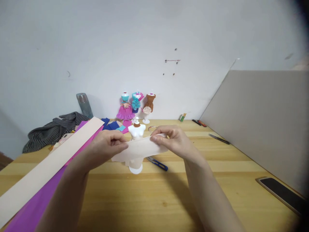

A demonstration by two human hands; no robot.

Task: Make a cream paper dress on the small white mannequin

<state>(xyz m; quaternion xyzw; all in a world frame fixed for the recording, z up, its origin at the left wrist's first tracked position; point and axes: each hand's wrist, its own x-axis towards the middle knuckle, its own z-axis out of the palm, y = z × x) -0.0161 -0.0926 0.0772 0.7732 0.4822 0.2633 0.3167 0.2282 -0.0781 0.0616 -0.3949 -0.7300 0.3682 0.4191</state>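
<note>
pale strip (142, 149) stretches between the left grip (106, 145) and right grip (173, 139), both pinching its upper edge.

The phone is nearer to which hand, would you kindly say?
Right: the right hand is left of the phone and farther back; the left hand is farther left.

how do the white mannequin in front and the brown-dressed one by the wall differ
The white mannequin stands nearer; the brown-dressed mannequin stands by the wall. A pale strip crosses before the white mannequin, while the brown-dressed mannequin carries a pale rosette. Both stand upright.
</note>
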